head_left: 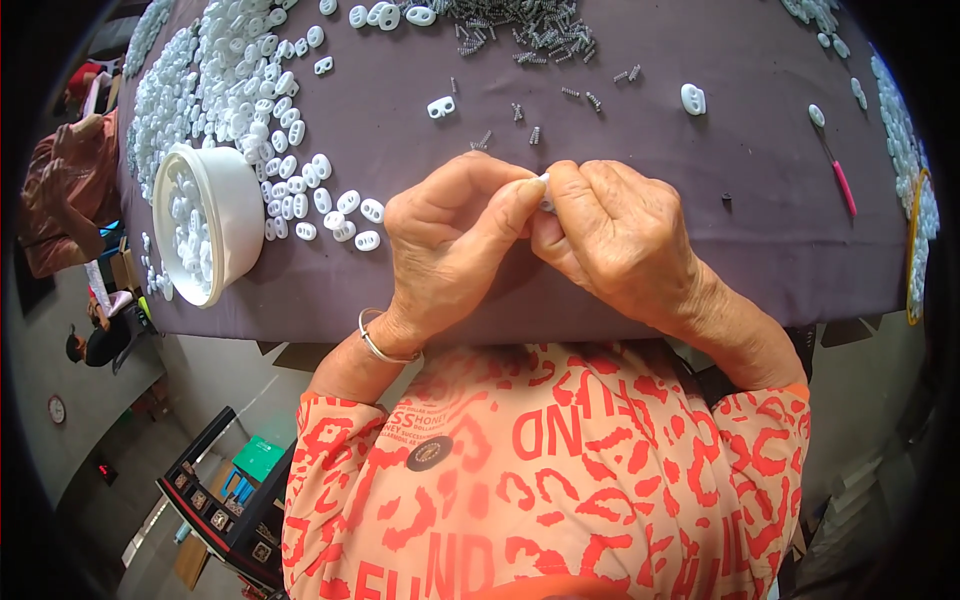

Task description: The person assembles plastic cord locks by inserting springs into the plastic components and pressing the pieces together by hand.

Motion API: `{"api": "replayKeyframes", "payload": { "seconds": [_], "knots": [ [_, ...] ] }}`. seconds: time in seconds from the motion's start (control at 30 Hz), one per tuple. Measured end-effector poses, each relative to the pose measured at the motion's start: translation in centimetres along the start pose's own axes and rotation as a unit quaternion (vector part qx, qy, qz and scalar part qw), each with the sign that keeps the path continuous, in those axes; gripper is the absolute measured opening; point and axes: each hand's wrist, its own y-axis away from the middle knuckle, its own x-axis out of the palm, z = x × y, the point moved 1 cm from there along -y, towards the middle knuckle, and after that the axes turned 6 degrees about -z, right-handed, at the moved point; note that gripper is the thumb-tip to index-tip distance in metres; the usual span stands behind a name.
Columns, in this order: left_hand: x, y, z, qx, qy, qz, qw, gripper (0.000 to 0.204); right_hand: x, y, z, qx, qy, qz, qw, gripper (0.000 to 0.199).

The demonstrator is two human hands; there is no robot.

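Note:
Just past the table's near edge, my left hand [445, 235] and my right hand [625, 235] meet with fingertips pinched together. Between them is a small white plastic piece [546, 203], mostly covered by the fingers; it resembles the white two-hole cord locks [348, 202] lying to the left. Both hands are closed on it. Just beyond the fingertips lie a few loose small metal springs [535, 135]. One white cord lock [440, 107] rests past my left hand, and another [693, 99] past my right hand.
A white tub [238, 215] of white parts lies tipped at the left, beside a large heap of cord locks [235, 70]. A spring pile [540, 30] sits at the back. At right are a pink-handled tool [845, 188] and more white parts [897, 125]. People sit far left.

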Motion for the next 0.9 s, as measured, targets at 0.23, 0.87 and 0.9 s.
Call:
{"api": "replayKeyframes", "payload": {
  "seconds": [0.23, 0.87, 0.9],
  "knots": [
    [-0.5, -0.5, 0.0, -0.041, 0.035, 0.012, 0.998, 0.009, -1.5, -1.3, -0.7, 0.143, -0.186, 0.050, 0.971, 0.018],
    [-0.3, -0.5, -0.9, -0.023, 0.030, 0.035, 0.999, 0.009, -2.1, -2.0, -2.2, 0.380, -0.414, 0.145, 0.814, 0.011],
    [-0.5, -0.5, -0.7, -0.023, 0.016, 0.025, 0.999, 0.010, -2.3, -2.2, -2.2, 0.376, -0.413, 0.147, 0.816, 0.011]
  ]
}}
